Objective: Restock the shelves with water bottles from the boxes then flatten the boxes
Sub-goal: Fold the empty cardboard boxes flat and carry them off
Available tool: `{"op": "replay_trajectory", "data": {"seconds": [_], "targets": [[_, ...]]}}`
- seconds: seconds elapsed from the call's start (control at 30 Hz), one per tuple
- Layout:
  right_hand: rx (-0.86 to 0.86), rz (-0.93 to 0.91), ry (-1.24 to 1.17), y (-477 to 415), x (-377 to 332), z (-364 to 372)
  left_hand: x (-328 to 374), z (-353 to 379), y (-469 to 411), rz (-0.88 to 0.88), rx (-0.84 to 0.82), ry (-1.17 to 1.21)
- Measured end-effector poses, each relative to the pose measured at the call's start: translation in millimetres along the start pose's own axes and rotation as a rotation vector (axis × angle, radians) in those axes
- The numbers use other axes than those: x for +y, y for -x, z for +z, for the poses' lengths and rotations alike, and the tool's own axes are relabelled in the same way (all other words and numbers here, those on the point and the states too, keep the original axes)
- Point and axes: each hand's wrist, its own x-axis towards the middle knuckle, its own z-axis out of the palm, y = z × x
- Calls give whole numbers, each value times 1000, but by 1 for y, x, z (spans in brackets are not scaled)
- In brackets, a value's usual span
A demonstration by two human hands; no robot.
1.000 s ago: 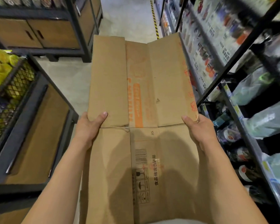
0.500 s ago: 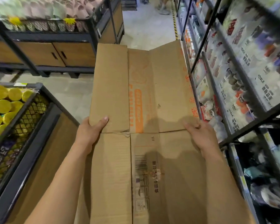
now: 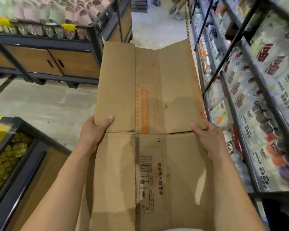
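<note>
Flat box (image 3: 150,97) lengthwise away, both hands.

My bare forearms reach forward, angled slightly inward. My left hand (image 3: 94,132) grips the left edge of the flattened box (image 3: 157,100), thumb lying on top and fingers hidden underneath. My right hand (image 3: 207,139) grips the right edge the same way, level with the left.
</note>
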Motion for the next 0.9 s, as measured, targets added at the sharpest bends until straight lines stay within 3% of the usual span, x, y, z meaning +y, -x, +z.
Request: {"op": "replay_trajectory", "data": {"seconds": [0.33, 0.9], "targets": [[121, -22, -15, -183, -98, 84, 106, 14, -222, 79, -64, 9], [75, -10, -21, -581, -190, 186, 273, 124, -572, 12, 12, -93]]}}
